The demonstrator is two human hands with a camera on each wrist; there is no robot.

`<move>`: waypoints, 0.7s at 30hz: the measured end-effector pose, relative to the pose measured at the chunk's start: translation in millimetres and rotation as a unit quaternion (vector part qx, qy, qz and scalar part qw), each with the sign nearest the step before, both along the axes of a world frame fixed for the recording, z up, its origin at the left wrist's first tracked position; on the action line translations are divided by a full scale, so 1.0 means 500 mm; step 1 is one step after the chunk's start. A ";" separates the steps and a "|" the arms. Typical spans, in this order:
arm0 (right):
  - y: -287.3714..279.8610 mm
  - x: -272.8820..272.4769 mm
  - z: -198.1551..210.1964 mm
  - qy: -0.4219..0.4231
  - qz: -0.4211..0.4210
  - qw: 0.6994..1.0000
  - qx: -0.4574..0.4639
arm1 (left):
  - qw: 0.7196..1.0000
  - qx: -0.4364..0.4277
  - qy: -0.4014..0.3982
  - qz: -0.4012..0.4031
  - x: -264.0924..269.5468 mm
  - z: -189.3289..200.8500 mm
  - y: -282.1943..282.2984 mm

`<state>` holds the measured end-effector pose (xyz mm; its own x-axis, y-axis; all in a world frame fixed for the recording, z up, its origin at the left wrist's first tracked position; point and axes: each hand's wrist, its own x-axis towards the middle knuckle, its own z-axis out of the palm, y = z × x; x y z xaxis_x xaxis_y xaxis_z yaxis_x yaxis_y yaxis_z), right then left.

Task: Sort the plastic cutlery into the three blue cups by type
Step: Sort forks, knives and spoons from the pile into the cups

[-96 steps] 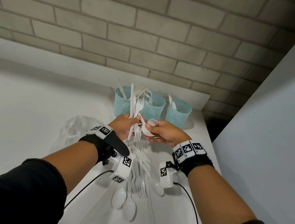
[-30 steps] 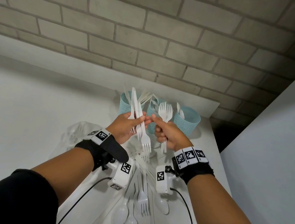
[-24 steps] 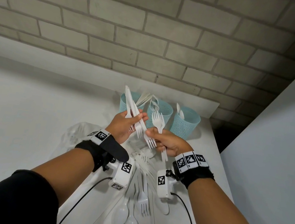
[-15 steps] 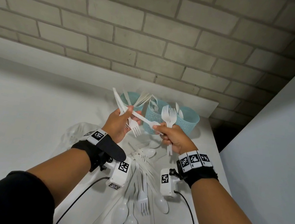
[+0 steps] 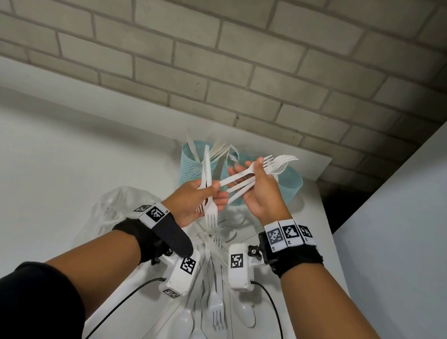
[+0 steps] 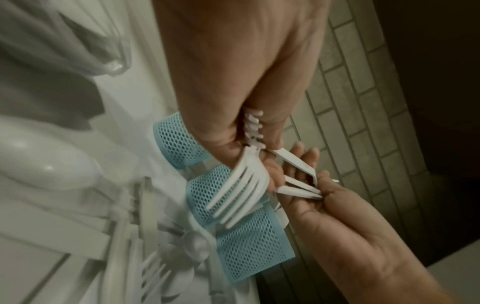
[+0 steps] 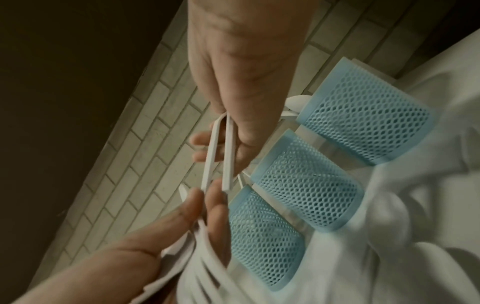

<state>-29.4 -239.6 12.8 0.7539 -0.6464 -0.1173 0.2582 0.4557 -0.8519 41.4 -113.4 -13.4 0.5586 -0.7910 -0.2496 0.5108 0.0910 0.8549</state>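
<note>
My left hand point(image 5: 198, 197) grips a small bundle of white cutlery: knives point(image 5: 206, 167) pointing up and a fork point(image 5: 211, 216) with its tines down. My right hand point(image 5: 259, 188) holds several white forks point(image 5: 274, 163), tines up and to the right above the cups. Their handles point(image 7: 221, 154) slant down to my left fingertips point(image 7: 197, 197). Behind the hands three blue mesh cups stand in a row: the left cup point(image 5: 192, 165) with knives, the middle cup point(image 6: 205, 195) mostly hidden in the head view, and the right cup point(image 5: 290, 184).
Loose forks point(image 5: 218, 312) and spoons point(image 5: 179, 330) lie on the white table point(image 5: 43, 172) below my wrists. A crumpled clear plastic bag point(image 5: 113, 211) lies to the left. A brick wall point(image 5: 232, 55) runs behind the cups, and the table's edge is at the right.
My right hand has drawn another fork out of the left hand's bundle and tipped its forks over, so the tines point right. The left hand's knives have swung back upright.
</note>
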 end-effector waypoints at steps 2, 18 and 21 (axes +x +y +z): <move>0.007 0.006 0.003 -0.003 -0.004 1.000 -0.002 | 0.999 0.018 -0.024 -0.021 -0.008 0.003 -0.002; -0.085 0.097 0.070 0.022 -0.219 0.964 -0.149 | 0.999 0.035 -0.016 0.000 0.016 0.007 -0.004; -0.096 0.113 0.037 0.079 -0.197 0.954 -0.210 | 0.999 0.031 0.021 -0.007 0.023 0.006 -0.007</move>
<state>27.1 -287.5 31.3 0.4375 -0.8910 0.1214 0.1913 -0.0397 -0.9807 52.7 -117.1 -10.2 0.5356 -0.7808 -0.3217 0.5468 0.0304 0.8367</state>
